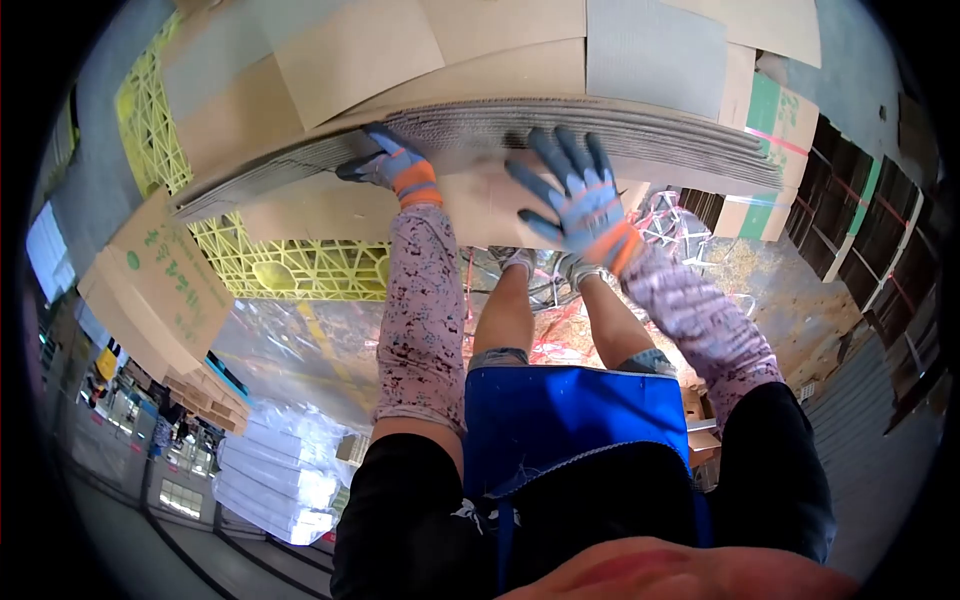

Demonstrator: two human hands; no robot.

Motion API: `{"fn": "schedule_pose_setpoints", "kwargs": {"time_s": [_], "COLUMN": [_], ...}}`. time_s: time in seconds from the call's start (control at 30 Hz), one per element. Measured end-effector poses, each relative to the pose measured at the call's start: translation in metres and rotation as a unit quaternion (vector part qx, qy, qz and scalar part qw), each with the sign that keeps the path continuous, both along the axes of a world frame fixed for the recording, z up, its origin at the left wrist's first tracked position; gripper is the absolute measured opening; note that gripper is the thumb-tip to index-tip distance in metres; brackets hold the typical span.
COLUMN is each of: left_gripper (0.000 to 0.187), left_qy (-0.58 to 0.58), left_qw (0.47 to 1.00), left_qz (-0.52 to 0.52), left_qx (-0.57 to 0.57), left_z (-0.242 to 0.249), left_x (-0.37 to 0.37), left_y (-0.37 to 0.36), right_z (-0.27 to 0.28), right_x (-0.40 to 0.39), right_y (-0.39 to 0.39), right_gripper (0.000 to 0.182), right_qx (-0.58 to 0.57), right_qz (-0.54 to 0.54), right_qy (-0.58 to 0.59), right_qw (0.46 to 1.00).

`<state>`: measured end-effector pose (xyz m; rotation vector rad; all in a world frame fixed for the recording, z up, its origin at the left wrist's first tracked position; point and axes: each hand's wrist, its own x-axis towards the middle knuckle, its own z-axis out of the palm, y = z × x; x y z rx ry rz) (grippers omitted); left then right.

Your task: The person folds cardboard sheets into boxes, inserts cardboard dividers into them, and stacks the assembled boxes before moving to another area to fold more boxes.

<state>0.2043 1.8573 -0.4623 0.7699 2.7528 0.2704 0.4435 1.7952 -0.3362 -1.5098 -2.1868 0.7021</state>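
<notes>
A stack of flat cardboard sheets [480, 130] spans the upper middle, its layered edges facing me. My left hand [395, 168], in a grey-blue glove with an orange cuff, is at the near edge of the stack, thumb and fingers apart around some sheet edges; whether it grips them is hard to see. My right hand [577, 195], gloved alike, is spread wide with its back to me, just in front of the stack's edge. Nothing shows in it. Other cardboard pieces [350, 60] lie beyond the stack.
Yellow plastic pallets [290, 262] lie under and left of the cardboard. A printed carton [160, 285] leans at the left. Tangled straps [670, 235] are on the floor near my feet. Bundled dark cardboard [870, 215] stands at the right. Plastic-wrapped goods [280, 470] are at the lower left.
</notes>
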Motion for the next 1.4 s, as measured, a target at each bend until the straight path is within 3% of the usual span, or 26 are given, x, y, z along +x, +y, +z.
{"fn": "schedule_pose_setpoints", "kwargs": {"time_s": [0.03, 0.07, 0.17, 0.23, 0.37, 0.4, 0.43, 0.53, 0.73, 0.83, 0.87, 0.93, 1.0, 1.07, 1.13, 1.2, 1.23, 1.4], "left_gripper": [0.071, 0.072, 0.076, 0.089, 0.079, 0.074, 0.069, 0.065, 0.077, 0.1, 0.1, 0.108, 0.112, 0.109, 0.098, 0.085, 0.073, 0.068], "left_qy": [0.009, 0.019, 0.032, -0.018, 0.008, 0.122, 0.234, 0.178, 0.188, 0.121, 0.128, 0.091, 0.054, 0.119, 0.132, 0.022, 0.051, 0.016], "left_qw": [1.0, 1.0, 0.999, 0.998, 0.992, 0.97, 0.926, 0.938, 0.931, 0.811, 0.811, 0.689, 0.689, 0.658, 0.646, 0.686, 0.688, 0.715], "left_qz": [-0.002, -0.003, -0.009, -0.059, -0.102, -0.198, -0.292, -0.297, -0.311, -0.568, -0.567, -0.7, -0.699, -0.678, -0.69, -0.678, -0.718, -0.69], "left_qx": [-0.008, -0.015, -0.028, 0.003, -0.077, -0.066, -0.052, -0.024, -0.03, -0.077, -0.073, -0.165, -0.185, -0.304, -0.298, -0.264, -0.096, -0.11], "left_z": [-0.001, -0.003, -0.007, -0.011, -0.022, -0.042, -0.054, -0.055, -0.053, -0.021, -0.007, 0.026, 0.026, 0.048, 0.07, 0.085, 0.084, 0.096], "left_x": [0.001, 0.001, 0.004, 0.006, 0.018, 0.022, 0.023, 0.015, 0.008, -0.018, -0.021, -0.025, -0.034, -0.022, -0.018, -0.03, -0.051, -0.079], "left_y": [0.003, 0.005, 0.015, 0.023, 0.044, 0.046, 0.05, 0.045, 0.044, 0.055, 0.07, 0.093, 0.1, 0.115, 0.105, 0.083, 0.053, -0.052], "right_z": [-0.015, -0.047, -0.066, -0.08, -0.109, -0.134, -0.137, -0.131, -0.13, -0.131, -0.132, -0.13, -0.128, -0.09, -0.059, -0.048, -0.035, -0.016], "right_x": [-0.003, 0.006, 0.005, 0.007, 0.009, 0.013, 0.009, 0.01, 0.012, 0.014, 0.014, 0.014, 0.014, 0.013, 0.004, -0.011, -0.018, -0.06], "right_y": [0.0, 0.01, 0.041, 0.051, 0.069, 0.076, 0.079, 0.076, 0.075, 0.075, 0.078, 0.076, 0.074, 0.085, 0.088, 0.066, 0.057, -0.011], "right_gripper": [0.068, 0.075, 0.073, 0.071, 0.069, 0.069, 0.07, 0.07, 0.069, 0.071, 0.071, 0.076, 0.087, 0.086, 0.082, 0.048, 0.041, 0.028], "right_qx": [-0.012, -0.018, 0.002, 0.012, -0.006, -0.036, -0.04, -0.058, -0.082, -0.066, -0.059, -0.055, -0.029, -0.075, -0.081, -0.076, -0.106, -0.167], "right_qz": [-0.014, -0.048, -0.042, -0.053, -0.059, -0.051, -0.052, -0.048, -0.046, -0.043, -0.044, -0.042, -0.062, -0.033, 0.015, 0.033, 0.047, 0.104], "right_qy": [-0.106, -0.099, -0.148, -0.167, -0.166, -0.182, -0.182, -0.193, -0.197, -0.208, -0.204, -0.194, -0.155, -0.215, -0.21, -0.244, -0.238, -0.253], "right_qw": [0.994, 0.994, 0.988, 0.984, 0.984, 0.981, 0.981, 0.978, 0.976, 0.975, 0.976, 0.979, 0.986, 0.973, 0.974, 0.966, 0.964, 0.947]}}
